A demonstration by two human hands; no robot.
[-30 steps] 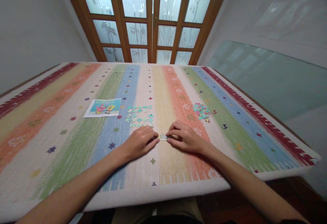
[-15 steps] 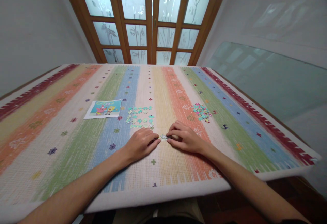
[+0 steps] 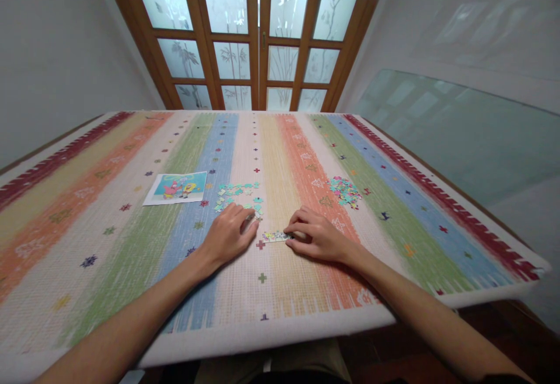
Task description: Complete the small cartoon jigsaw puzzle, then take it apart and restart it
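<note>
Striped woven cloth [image 3: 131, 244] covers the whole table, bands of red, yellow, orange, green and blue running away from you toward the wooden glazed doors [image 3: 258, 34].

Far left of the work zone: a printed reference picture [image 3: 177, 187], cartoon figures on a teal ground, lying flat on the cloth.

Just right of it: a spread of loose teal puzzle pieces [image 3: 238, 194], laid out singly, mostly apart from one another.

Your left hand [image 3: 230, 233] lies palm down at the near edge of that spread, fingers lightly curled and reaching among the pieces. Whether a piece is pinched under the fingertips cannot be told; the hand hides it.

Centre, on the yellow band: a short joined strip of pieces [image 3: 275, 236], pale with small bits of colour, flat on the cloth just beside a small red cross in the weave.

Your right hand [image 3: 317, 235] rests palm down, fingertips touching the strip's right end and holding it against the cloth, fingers close together.

Handling judgement: thin card, very light, and the strip will likely buckle or part at its joints if lifted by one end. Slide it flat, or take single pieces by their edges with thumb and forefinger. The rough weave should keep pieces from skating.

Further right, on the orange-green border: a heaped pile of unsorted pieces [image 3: 345, 191], well apart from both hands.
</note>
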